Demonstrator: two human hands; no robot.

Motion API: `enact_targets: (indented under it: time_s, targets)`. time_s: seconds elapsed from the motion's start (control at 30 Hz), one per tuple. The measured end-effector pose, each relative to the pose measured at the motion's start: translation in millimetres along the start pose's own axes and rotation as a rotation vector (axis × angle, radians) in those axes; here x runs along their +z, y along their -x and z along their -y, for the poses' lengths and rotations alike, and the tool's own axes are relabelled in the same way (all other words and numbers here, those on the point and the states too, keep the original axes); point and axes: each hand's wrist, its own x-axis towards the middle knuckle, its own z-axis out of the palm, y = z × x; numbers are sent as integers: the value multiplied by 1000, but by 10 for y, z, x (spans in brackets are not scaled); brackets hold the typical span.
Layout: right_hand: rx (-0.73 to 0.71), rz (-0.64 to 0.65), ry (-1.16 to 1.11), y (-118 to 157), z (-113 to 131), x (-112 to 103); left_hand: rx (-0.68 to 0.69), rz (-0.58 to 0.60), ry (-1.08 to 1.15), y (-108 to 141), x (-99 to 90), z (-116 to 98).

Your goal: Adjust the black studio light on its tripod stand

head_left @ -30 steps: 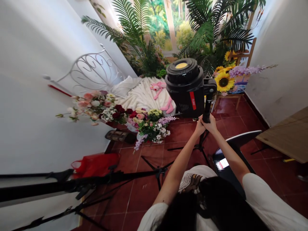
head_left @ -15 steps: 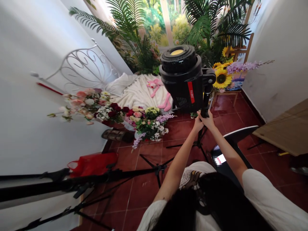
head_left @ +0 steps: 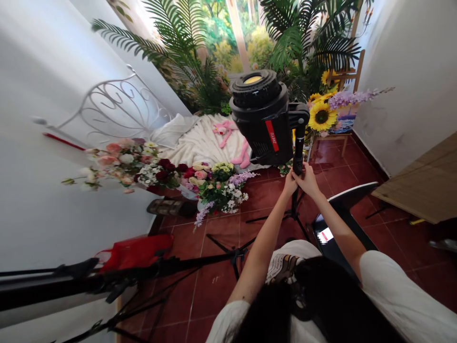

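A black studio light with a red label stands before me, tilted slightly, its round yellow end facing up. It is fixed by a side bracket to a black light stand. Just below that bracket, my left hand is closed around the stand from the left. My right hand is wrapped around the same part from the right, its fingers touching my left hand. Some fingertips are hidden behind the pole. Below my hands the stand's legs spread on the red floor.
Artificial flowers and a white blanket with a pink plush toy lie ahead. Another black stand crosses the lower left near a red bag. A black chair carries a lit phone at right.
The light and bracket have turned slightly and shifted left in view, with both hands still gripping the stand. The whole scene has slid a little left as my head moved.
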Motion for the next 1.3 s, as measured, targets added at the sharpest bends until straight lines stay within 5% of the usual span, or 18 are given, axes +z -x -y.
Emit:
enact_targets:
  time_s: [0.2, 0.43, 0.97, 1.17, 1.3]
  targets:
    - [-33, -108, 96, 403, 90, -312, -50, 14, -62, 62, 37, -142]
    - [-109, 149, 148, 614, 22, -365, -56, -7, -135, 98, 58, -224]
    - [375, 53, -208, 586, -66, -68, -64, 6, -125, 106, 58, -277]
    - [676, 179, -559, 582, -50, 72, -68, 29, -121, 113, 59, -271]
    - [694, 219, -798, 583, 81, 119, -77, -13, -167, 106, 44, -251]
